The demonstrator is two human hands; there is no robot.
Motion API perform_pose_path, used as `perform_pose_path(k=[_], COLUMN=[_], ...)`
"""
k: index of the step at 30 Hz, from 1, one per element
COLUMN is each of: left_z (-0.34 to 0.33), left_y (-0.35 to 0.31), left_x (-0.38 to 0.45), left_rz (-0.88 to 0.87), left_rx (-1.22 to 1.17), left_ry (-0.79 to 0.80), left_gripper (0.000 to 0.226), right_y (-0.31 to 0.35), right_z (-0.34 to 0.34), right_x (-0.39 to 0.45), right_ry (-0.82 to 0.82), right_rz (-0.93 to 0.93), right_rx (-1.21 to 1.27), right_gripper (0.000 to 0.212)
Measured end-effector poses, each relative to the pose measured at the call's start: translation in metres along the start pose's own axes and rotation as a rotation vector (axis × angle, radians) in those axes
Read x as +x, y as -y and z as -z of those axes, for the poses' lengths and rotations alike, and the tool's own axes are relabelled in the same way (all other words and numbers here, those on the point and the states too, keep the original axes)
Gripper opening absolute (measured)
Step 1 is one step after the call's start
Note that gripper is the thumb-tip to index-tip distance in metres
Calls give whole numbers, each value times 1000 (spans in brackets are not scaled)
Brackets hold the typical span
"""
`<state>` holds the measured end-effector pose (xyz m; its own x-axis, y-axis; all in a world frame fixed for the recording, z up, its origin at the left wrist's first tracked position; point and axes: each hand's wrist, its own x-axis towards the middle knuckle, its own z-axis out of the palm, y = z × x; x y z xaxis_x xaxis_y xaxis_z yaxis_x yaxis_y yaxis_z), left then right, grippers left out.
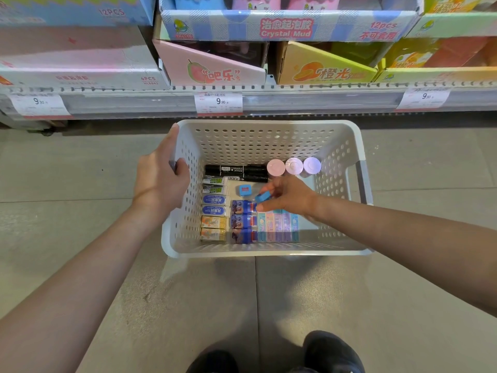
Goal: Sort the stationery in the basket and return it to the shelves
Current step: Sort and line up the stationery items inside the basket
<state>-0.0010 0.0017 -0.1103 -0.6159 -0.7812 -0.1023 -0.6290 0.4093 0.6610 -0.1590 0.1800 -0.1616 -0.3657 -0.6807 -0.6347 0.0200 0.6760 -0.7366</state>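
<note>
Three "9.90" price tags (218, 103), "Crystal Mud" box (286, 28), right hand (287, 196) pinching blue sharpener (263, 197)

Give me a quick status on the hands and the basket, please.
Left hand grips basket rim. Right hand inside, pinching small blue item. Markers, boxed erasers, three round lids still in basket. Nothing in the way.

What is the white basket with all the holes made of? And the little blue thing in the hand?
The basket looks like matte white moulded plastic: smooth walls, neat rows of punched holes. The small blue block pinched by the right hand seems plastic or rubber; too small to tell.
</note>
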Motion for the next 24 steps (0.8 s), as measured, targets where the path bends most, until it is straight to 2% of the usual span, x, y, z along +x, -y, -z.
perform_pose_path(k=[3, 6, 11, 15, 24], left_z=[0, 0, 1, 1, 1], left_y=[0, -1, -1, -4, -2], left_x=[-1, -1, -1, -2, -1], left_rz=[0, -1, -17, -21, -18], left_rx=[-1, -6, -10, -20, 10], left_ry=[-1, -3, -4, -2, 0], left_gripper=[61, 61, 61, 60, 60], right_y=[-4, -7, -11, -13, -11], right_z=[-3, -2, 0, -3, -18], right_x=[5, 6, 9, 11, 19], right_ry=[-76, -61, -164, -241, -258], right_rz=[63, 118, 65, 103, 211], right_rx=[-132, -211, -359, -450, -733], right_gripper=[34, 33, 41, 34, 26])
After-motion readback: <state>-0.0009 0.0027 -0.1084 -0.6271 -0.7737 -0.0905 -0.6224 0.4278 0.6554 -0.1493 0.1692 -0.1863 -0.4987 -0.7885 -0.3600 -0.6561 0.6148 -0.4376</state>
